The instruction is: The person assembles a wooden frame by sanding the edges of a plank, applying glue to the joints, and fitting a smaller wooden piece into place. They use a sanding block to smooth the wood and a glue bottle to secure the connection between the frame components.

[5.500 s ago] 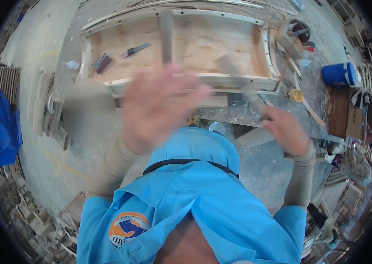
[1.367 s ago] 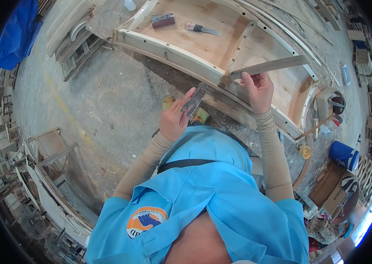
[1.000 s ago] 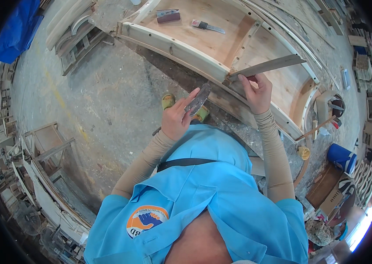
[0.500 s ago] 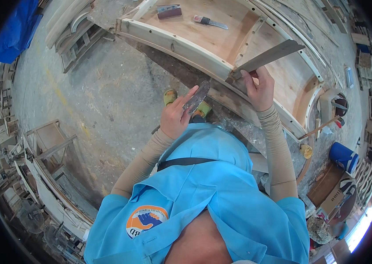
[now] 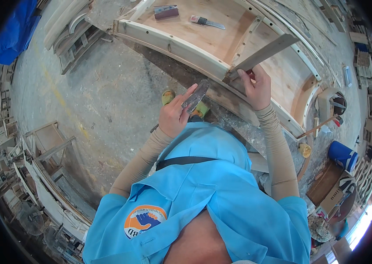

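Observation:
My left hand (image 5: 173, 116) is closed around a knife-like scraper with a speckled grey blade (image 5: 196, 96), the index finger stretched along the blade. A dark end of it shows by the wrist. My right hand (image 5: 258, 88) pinches a flat grey-brown strip (image 5: 267, 52) between thumb and fingers. The strip's lower end meets the near rail of a curved wooden frame (image 5: 172, 46), where a crosspiece joins; whether it is pressed against the wood I cannot tell. Inside the frame lie a knife (image 5: 208, 22) with a pale-and-red handle and a maroon sanding block or roll (image 5: 166, 13).
Shaped wooden parts (image 5: 73, 39) are stacked on the floor at upper left, near a blue sheet (image 5: 14, 33). Wooden frames (image 5: 47, 141) stand at left. On the right are a blue bucket (image 5: 342, 156), a yellow cup (image 5: 304, 150) and a thin stick (image 5: 320, 126) leaning by the frame.
The strip in my right hand has tilted slightly, its far end moving up and left. My left hand keeps its grip on the scraper almost unmoved. The whole view shifts slightly.

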The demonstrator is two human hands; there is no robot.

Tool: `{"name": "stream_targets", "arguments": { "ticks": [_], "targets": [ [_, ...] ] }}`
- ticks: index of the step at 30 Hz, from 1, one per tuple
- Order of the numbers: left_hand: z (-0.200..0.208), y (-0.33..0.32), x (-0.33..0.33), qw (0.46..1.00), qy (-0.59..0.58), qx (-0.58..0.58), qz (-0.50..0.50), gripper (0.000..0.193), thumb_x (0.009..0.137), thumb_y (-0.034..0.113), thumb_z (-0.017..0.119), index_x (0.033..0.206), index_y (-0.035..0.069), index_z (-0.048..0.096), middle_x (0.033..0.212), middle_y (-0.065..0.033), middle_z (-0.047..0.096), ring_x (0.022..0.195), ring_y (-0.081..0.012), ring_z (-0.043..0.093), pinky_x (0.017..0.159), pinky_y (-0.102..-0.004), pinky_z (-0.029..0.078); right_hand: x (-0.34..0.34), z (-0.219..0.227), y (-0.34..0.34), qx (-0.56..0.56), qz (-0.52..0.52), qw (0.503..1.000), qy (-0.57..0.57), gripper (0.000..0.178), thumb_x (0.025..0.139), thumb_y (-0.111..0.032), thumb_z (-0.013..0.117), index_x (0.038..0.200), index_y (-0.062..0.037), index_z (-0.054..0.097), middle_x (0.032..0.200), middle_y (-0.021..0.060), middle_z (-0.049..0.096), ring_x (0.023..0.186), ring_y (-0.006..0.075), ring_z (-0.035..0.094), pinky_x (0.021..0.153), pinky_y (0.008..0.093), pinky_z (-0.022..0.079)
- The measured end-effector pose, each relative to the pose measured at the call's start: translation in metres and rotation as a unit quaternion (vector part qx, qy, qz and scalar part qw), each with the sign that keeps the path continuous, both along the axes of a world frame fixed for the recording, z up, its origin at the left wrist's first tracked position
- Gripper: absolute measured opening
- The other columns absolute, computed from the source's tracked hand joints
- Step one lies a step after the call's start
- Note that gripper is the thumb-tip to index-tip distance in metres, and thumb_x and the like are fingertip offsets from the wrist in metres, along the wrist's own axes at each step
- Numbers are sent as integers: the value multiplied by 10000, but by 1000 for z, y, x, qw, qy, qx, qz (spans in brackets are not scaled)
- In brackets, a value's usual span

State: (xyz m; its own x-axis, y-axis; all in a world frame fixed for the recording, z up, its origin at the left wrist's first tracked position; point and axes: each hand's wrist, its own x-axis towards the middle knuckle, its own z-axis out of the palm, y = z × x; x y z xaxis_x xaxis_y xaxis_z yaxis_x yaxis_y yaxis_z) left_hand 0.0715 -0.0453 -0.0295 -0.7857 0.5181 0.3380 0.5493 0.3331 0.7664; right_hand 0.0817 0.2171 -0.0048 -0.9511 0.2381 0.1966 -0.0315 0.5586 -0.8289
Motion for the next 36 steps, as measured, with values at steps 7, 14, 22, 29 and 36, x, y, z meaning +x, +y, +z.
{"name": "stream_targets", "arguments": {
  "ticks": [7,14,22,29,36],
  "targets": [
    [0,-2,2,1000,-2,1,16,613,751,-91,558,1337,87,544,1027,-137,656,698,-311,611,618,-375,500,2,1,-1,-130,-51,990,12,116,931,-104,617,940,12,612,720,26,600,622,66,552,570,222,442],
    [-1,-2,4,999,-11,16,28,591,746,-102,551,1315,58,549,1167,-114,650,735,-304,630,643,-363,510,4,4,-1,-95,-33,995,-10,113,919,-95,628,942,15,617,735,30,602,634,77,557,585,222,451],
    [11,-16,-12,999,-16,-31,27,433,803,-60,584,1230,17,586,1264,-126,617,940,-319,649,773,-348,533,5,2,3,-116,-40,992,-17,106,934,-77,604,976,21,608,804,42,621,683,90,580,645,229,488],
    [62,-63,-101,970,77,-52,224,268,924,109,587,1152,-23,635,984,-191,665,764,-228,648,681,-302,495,-2,-3,7,-313,-108,943,14,128,982,-128,552,1020,-7,560,871,44,618,754,98,605,707,236,517],
    [63,-130,-279,948,74,-36,309,322,944,159,549,1227,11,590,835,-181,642,664,-266,578,644,-370,462,-7,-6,14,-342,-162,924,-50,225,1001,-176,518,1140,-6,566,902,21,620,773,83,600,684,226,510]
  ]
}}
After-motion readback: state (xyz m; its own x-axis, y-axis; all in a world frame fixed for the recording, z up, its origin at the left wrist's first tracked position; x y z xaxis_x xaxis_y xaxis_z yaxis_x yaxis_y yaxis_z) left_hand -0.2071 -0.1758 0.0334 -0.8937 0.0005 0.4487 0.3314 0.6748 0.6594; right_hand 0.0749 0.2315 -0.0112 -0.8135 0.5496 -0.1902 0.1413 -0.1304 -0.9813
